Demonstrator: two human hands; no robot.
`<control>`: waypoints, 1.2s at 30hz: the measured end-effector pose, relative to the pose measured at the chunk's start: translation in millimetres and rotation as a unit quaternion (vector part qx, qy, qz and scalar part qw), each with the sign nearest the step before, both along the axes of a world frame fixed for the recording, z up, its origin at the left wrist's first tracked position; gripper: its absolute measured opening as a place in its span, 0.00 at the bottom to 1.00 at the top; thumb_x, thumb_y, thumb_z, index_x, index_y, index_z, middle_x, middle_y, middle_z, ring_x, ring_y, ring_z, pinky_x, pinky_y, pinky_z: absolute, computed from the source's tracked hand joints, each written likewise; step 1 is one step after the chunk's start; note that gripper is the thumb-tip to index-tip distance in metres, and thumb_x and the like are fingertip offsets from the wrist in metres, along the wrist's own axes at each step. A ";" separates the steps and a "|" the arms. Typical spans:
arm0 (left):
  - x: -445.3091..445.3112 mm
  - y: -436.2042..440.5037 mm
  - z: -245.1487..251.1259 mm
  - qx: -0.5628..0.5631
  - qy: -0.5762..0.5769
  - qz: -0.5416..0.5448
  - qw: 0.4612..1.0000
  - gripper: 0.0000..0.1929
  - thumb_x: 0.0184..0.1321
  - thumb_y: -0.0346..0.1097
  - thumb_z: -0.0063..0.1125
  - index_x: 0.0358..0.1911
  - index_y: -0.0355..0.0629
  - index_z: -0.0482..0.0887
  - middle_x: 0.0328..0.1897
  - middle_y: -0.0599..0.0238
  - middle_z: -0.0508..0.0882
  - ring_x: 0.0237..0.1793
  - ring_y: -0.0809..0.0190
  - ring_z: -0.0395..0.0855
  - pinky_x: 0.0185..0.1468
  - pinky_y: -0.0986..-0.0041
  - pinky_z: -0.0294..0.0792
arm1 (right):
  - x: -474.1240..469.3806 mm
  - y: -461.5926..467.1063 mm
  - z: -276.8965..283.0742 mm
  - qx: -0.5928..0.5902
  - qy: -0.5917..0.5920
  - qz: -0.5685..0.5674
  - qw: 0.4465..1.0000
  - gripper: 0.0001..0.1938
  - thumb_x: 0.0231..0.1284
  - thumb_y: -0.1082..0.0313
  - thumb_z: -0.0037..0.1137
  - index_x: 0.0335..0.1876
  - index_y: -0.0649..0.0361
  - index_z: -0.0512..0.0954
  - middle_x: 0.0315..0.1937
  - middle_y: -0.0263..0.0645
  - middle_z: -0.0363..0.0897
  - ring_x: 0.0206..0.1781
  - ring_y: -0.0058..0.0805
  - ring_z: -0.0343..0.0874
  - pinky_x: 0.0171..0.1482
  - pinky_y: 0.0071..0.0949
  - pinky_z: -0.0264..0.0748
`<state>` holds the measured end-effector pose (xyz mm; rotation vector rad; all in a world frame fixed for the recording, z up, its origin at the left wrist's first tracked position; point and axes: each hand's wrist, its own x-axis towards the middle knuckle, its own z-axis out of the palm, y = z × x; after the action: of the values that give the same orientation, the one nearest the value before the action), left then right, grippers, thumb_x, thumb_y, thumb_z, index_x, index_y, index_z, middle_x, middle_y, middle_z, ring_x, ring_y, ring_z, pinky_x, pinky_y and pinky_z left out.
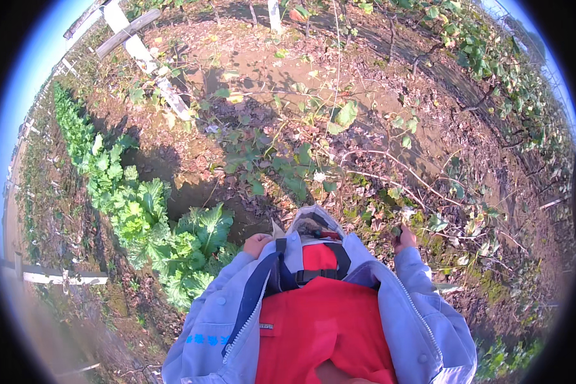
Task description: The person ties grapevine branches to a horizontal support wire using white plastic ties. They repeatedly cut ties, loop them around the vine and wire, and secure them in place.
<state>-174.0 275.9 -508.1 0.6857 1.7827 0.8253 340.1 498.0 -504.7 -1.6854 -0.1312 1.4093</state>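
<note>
My left hand is low at my left side, fingers curled beside a pale pointed flap. Whether it grips the flap is unclear. On the other side, my right hand hangs near leaves and thin vine canes. A small dark thing shows at its fingers, too small to name. Between the hands, an open pale cloth bag sits at my waist, with something red and dark inside. A strap with a black buckle crosses my red shirt under an open blue-grey jacket.
Leafy green vegetables grow in a row at the left. A leaning white post with a wooden crosspiece stands at the upper left. Grapevines line the upper right. Trailing vines and dry leaves cover the soil ahead; a thin string hangs there.
</note>
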 end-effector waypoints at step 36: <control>-43.7 -117.8 -6.0 -0.140 0.128 0.132 0.973 0.22 0.64 0.51 0.63 0.52 0.42 0.89 0.47 0.52 0.91 0.47 0.55 0.91 0.53 0.65 0.79 | -336.4 156.1 -138.2 0.248 -0.478 0.749 0.387 0.23 0.58 0.45 0.63 0.53 0.51 0.84 0.46 0.42 0.87 0.51 0.44 0.86 0.52 0.45 0.83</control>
<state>-217.7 158.1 -514.2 0.3853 2.2060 0.6609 3.7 654.1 -642.9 -1.2986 -3.0051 0.7460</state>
